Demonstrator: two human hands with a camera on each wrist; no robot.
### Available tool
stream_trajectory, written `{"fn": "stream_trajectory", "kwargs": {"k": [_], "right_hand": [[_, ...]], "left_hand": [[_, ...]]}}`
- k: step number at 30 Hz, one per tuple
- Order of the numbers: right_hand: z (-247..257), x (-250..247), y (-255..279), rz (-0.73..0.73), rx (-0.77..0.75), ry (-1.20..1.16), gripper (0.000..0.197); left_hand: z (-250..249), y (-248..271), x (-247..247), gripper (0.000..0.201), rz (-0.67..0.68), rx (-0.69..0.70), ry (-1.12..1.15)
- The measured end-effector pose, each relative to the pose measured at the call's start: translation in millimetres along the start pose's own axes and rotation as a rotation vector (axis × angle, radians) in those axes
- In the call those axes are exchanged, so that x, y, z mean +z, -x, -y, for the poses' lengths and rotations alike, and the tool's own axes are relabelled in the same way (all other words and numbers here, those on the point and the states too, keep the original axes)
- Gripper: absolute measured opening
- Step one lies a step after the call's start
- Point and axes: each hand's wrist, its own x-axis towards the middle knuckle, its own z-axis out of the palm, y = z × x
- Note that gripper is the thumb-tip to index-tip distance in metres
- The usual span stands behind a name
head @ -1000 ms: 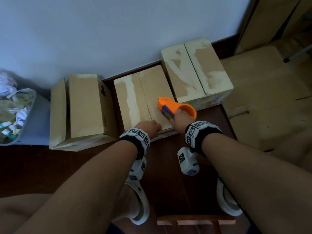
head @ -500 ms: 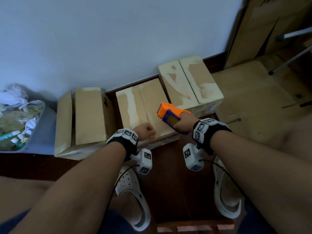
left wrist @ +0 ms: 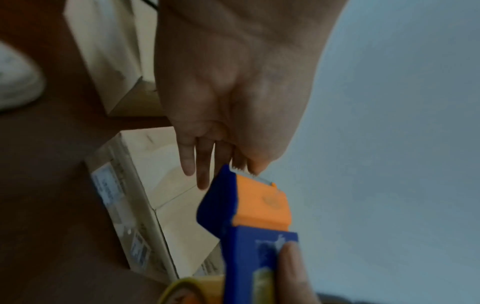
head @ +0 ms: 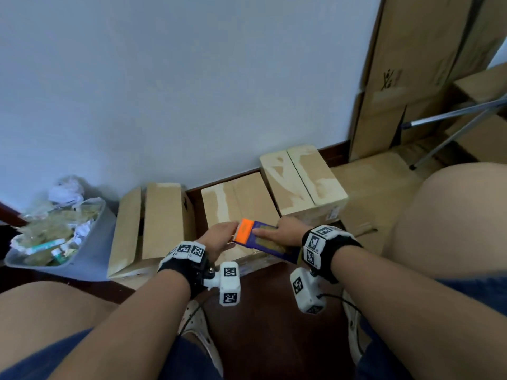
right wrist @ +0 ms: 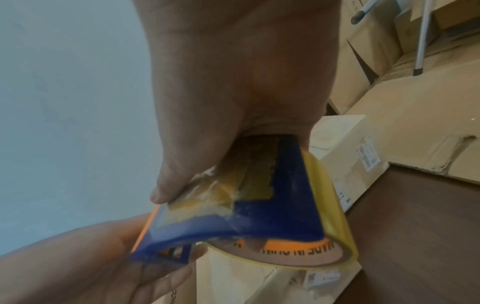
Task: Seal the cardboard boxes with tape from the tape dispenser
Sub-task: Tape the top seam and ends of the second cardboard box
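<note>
Held above the near edge of the middle cardboard box (head: 241, 204): tape dispenser (head: 263, 238), gripped by right hand (head: 285, 233), thumb pressed flat on its blue top. At its orange cutter end, left hand (head: 219, 238), fingers (left wrist: 202, 166) straight and close together, tips touching the blade edge.

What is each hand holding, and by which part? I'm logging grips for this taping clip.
The right hand grips the tape dispenser by its blue body. The left hand touches the orange cutter end; whether it pinches the tape cannot be told.
</note>
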Motion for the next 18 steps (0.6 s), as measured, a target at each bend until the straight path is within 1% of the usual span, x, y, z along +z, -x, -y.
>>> {"fn": "stream_trajectory", "kwargs": {"k": [2,4,6,9,14,16,18], "right_hand": [[0.7,9.6,-2.2,0.019,-0.006,0.013,0.07],[0.1,18.3,-5.5,0.042,-0.007,0.03,0.072],[0.8,23.4,-6.5,0.05,-0.005,0.038,0.072],[3.9,28.2,-8.3,0.052,-0.005,0.026,0.07],[1.3,37.3,-12.7,0.048,-0.015,-0.003,0.074],[-1.5,42.2,-15.4,0.07,-0.011,-0.012,0.077],[-2.6,47.2,-17.2,0.097,-0.002,-0.035,0.078]], "left_hand": [[5.6,4.1,1.4,0.024,0.019,-0.053,0.176],[11.4,5.1,-2.7,0.028,0.032,-0.096,0.257],[17.1,1.7,-6.8,0.028,0.062,-0.134,0.287],[23.0,0.2,-12.2,0.022,0.087,-0.201,0.384],[34.7,2.7,-19.0,0.038,0.195,-0.29,0.437],[40.3,3.7,-20.2,0.036,0.19,-0.302,0.463],[43.4,3.9,-20.1,0.031,0.154,-0.274,0.465]]}}
